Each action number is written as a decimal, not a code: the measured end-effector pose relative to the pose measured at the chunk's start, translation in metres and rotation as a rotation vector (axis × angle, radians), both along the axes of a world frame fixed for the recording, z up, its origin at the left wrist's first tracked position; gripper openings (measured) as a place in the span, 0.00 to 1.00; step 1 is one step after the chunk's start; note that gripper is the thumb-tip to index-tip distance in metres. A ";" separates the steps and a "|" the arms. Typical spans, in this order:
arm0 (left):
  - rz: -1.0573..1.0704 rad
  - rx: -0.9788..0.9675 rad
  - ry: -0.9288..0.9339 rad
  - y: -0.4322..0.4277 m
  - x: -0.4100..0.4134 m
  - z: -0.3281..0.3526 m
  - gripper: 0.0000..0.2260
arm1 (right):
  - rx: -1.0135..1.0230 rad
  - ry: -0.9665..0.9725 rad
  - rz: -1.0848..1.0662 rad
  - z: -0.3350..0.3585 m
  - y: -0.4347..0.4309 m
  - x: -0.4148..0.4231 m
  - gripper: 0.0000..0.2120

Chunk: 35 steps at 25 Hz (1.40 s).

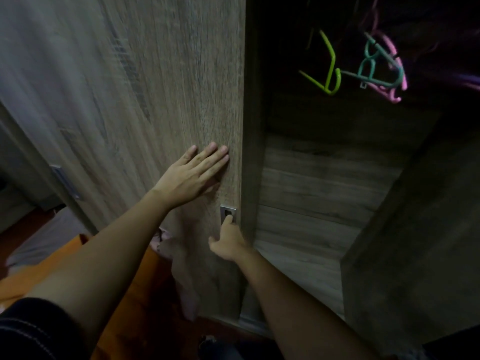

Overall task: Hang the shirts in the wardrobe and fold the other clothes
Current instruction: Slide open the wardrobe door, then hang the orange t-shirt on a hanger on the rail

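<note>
Now pressed flat on the wardrobe door near its right edge, left hand, fingers straight, holding nothing. Lower on that edge, right hand, fingertips hooked into the recessed metal handle. Inside the open wardrobe, upper right: green hanger, teal hanger, pink hanger. Against the door's lower part, pale pink garment, hanging down.
</note>
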<state>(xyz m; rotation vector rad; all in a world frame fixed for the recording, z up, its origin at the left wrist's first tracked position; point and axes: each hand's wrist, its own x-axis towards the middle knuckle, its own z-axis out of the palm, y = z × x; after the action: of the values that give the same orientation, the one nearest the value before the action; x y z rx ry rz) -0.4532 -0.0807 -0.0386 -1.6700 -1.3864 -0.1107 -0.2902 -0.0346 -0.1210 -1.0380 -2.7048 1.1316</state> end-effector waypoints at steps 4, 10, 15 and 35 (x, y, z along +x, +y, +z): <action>0.085 -0.066 -0.050 -0.012 -0.007 0.005 0.31 | -0.083 -0.052 0.115 0.005 0.001 -0.005 0.41; 0.200 -0.114 -0.134 -0.021 -0.008 -0.004 0.42 | -0.131 -0.129 0.167 0.008 0.001 -0.011 0.39; 0.258 -0.064 -0.397 -0.034 0.024 -0.006 0.37 | 0.162 -0.055 0.007 0.009 -0.012 -0.009 0.17; 1.240 0.133 -1.378 -0.333 0.054 -0.109 0.31 | 0.381 0.285 0.683 0.016 -0.214 -0.121 0.26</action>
<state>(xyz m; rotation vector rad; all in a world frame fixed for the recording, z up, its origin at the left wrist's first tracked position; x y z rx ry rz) -0.3989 -0.4132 -0.1480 -0.1615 -3.0520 -0.6707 -0.4113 -0.2482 -0.1051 0.1085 -2.9123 0.6692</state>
